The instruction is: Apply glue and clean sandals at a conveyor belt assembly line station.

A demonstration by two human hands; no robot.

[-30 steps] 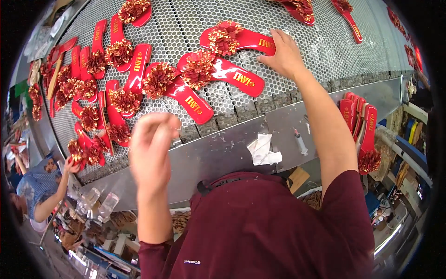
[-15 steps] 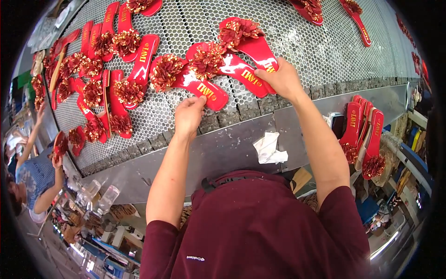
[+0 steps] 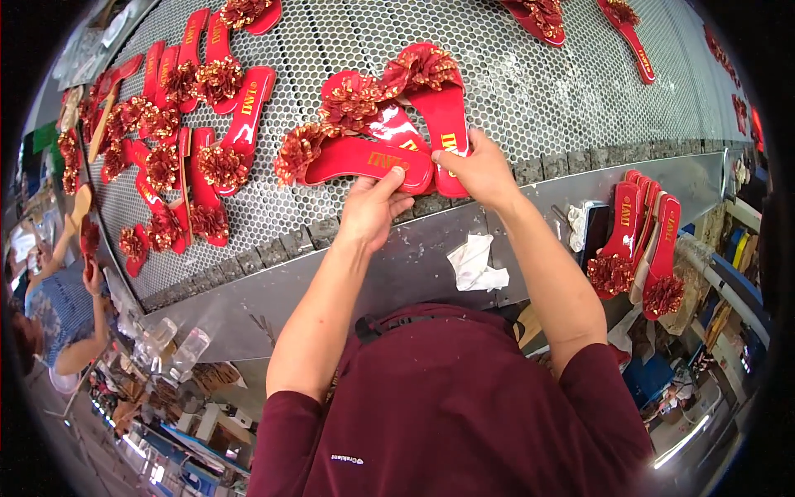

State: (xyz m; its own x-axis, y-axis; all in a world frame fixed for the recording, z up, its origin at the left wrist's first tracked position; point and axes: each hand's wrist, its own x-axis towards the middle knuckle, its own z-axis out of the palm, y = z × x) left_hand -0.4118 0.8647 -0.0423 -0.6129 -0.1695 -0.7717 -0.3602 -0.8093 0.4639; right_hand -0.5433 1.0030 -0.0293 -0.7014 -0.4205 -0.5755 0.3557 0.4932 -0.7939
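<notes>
Three glossy red sandals with red-and-gold flower straps fan out in front of me, their heel ends brought together. My left hand [image 3: 373, 205] grips the heel of the left sandal [image 3: 348, 159], thumb on top and fingers beneath. The heel of the right sandal [image 3: 443, 116] is pinched in my right hand [image 3: 478, 170], thumb on its insole. Between them lies the middle sandal [image 3: 389, 124], its heel covered by the other two; whether a hand also holds it, I cannot tell.
Many more red sandals [image 3: 246, 108] lie on the perforated metal conveyor [image 3: 530, 99], mostly left. Several stand bundled at right [image 3: 646, 240] beside a phone [image 3: 595, 230]. A crumpled white cloth [image 3: 475, 263] rests on the metal ledge [image 3: 397, 257]. At far left a co-worker [image 3: 70, 311] handles a sandal.
My hands have come closer together, drawing the sandals' heels into one overlapping bunch. The left sandal has swung flatter and the right one more upright. The co-worker's arms have shifted.
</notes>
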